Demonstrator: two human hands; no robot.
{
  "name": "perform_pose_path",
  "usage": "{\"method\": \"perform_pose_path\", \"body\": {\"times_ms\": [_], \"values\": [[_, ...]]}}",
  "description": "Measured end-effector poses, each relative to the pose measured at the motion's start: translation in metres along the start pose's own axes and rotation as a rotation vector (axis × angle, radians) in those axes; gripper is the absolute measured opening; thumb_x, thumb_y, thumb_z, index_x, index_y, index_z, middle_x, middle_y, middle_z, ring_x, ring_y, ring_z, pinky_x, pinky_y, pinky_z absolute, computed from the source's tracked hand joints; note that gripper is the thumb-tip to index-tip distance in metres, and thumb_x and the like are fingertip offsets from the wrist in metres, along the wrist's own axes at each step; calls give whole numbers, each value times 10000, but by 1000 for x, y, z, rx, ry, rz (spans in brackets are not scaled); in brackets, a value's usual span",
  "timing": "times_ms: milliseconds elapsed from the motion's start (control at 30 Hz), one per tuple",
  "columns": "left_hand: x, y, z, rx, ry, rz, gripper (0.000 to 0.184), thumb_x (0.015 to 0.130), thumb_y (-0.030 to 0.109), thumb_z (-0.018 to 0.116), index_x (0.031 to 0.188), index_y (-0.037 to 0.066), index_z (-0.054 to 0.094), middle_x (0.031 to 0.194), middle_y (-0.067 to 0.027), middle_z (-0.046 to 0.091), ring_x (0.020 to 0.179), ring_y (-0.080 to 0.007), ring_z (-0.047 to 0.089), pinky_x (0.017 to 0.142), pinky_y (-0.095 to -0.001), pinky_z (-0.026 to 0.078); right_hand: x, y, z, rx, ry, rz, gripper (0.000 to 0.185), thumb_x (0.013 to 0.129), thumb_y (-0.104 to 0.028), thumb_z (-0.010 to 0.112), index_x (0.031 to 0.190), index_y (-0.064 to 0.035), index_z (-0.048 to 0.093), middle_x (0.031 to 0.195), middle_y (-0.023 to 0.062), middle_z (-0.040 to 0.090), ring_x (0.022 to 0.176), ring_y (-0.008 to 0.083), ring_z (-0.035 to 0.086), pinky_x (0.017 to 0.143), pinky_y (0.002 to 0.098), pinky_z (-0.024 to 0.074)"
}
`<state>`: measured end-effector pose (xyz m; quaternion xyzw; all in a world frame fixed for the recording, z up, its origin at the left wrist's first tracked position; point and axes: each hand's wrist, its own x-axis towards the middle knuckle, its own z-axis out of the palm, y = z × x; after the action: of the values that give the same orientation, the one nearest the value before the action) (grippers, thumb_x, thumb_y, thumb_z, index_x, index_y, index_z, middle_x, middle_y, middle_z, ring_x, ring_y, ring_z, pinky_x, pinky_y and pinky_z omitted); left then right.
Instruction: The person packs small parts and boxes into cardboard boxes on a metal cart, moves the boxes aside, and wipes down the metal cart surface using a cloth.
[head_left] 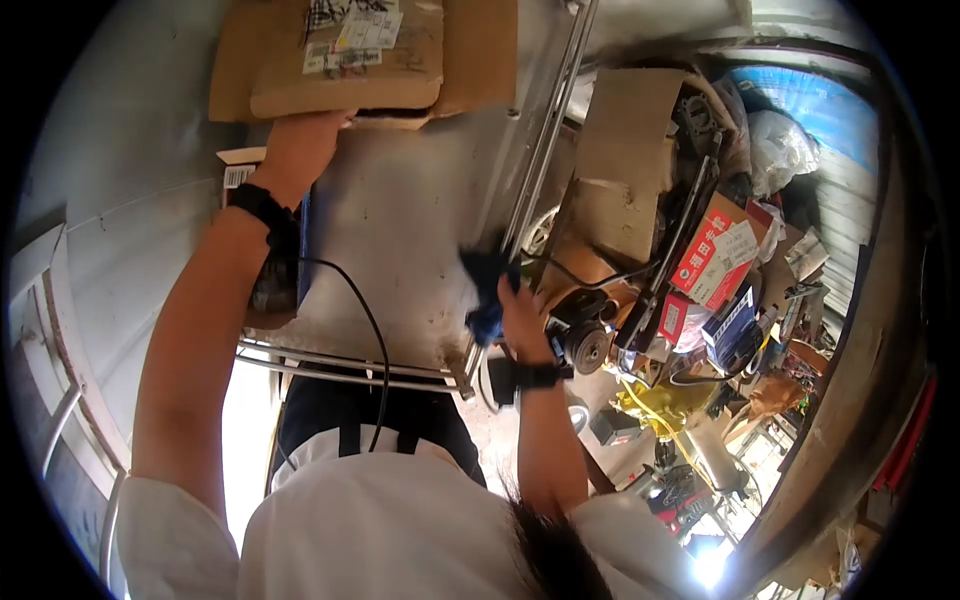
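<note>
My left hand (pixel 303 145) is at the near edge of a brown cardboard box (pixel 350 85) with white labels, its fingers closed on that edge and partly hidden behind it. Below that wrist, an opened carton with a barcode (pixel 240 172) is partly covered by my forearm. My right hand (pixel 525 320) is closed around a crumpled dark blue cloth (pixel 487 290), slightly blurred, at the right side of the metal shelf (pixel 385 230). Both wrists wear black bands.
Metal rails (pixel 555 120) edge the shelf on the right and front. A black cable (pixel 370 310) hangs over its front edge. To the right is a cluttered pile with a tall cardboard piece (pixel 630 140), a red and white box (pixel 715 255), a blue box (pixel 730 325) and a round metal part (pixel 587 348).
</note>
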<state>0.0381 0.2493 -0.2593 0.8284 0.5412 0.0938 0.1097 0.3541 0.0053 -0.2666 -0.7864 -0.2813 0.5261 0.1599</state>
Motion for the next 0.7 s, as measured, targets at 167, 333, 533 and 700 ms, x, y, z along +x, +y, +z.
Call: {"method": "perform_pose_path", "body": {"times_ms": [167,333,533,700], "values": [[3,4,-8,-38,41,6,151,811,52,585,942,74,656,895,-126,652,885,-325,608,770,-439,468,-19,-41,-38,-308,85,-1,372,978,-293,470,1191,7,522,1001,76,597,889,171,540,828,303,430],[0,3,-7,-85,28,14,190,795,27,586,967,66,656,933,-147,644,931,-344,593,809,-438,460,66,-90,-97,212,318,-284,338,988,-283,454,1184,-18,525,1048,96,630,961,212,617,800,323,495],[0,3,-7,-70,-20,-20,273,791,27,589,1058,66,629,1056,-170,618,1004,-365,568,857,-437,453,187,-164,-138,1090,-152,-288,453,989,-298,429,1295,34,457,1287,164,533,1212,306,491,1056,473,361],[1,4,-8,-23,-14,-39,289,766,21,586,1045,66,643,1013,-172,626,988,-358,578,853,-434,459,256,-208,-135,1369,-322,-359,517,1006,-309,337,1374,53,354,1440,177,377,1330,338,357,1135,461,247]]}}
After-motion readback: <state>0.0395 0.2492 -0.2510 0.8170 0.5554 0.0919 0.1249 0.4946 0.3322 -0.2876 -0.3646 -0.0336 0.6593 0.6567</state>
